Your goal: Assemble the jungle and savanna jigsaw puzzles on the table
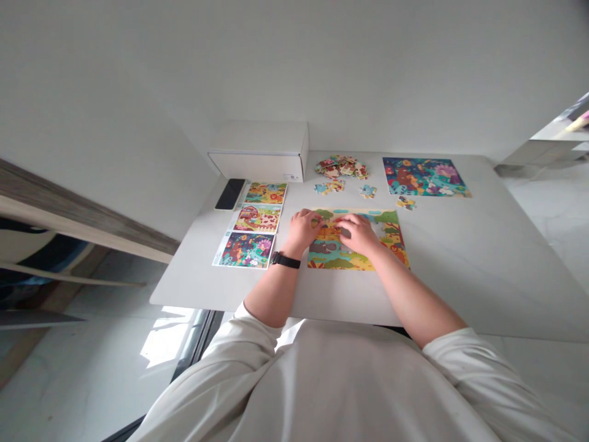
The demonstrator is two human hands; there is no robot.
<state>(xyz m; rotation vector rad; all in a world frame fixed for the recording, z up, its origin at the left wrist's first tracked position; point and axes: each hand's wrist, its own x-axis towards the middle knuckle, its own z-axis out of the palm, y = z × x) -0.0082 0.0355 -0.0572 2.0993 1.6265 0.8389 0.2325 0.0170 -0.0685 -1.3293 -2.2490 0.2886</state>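
My left hand [304, 230] and my right hand [359, 234] both rest on a partly assembled jigsaw puzzle [332, 255] with a green, yellow and blue animal scene. Their fingertips nearly meet over its upper middle, hiding what they touch. A black watch [285, 260] circles my left wrist. Beyond the hands lies a heap of loose puzzle pieces [341, 167], with a few strays [367, 191] around it. A finished colourful jigsaw puzzle [424, 177] lies at the far right.
Several printed picture cards [243, 250] lie in a column left of the hands, next to a black phone [230, 194]. A white box [257, 151] stands at the far corner of the white table [483, 270]. A dark-topped shelf [83, 221] runs along the left.
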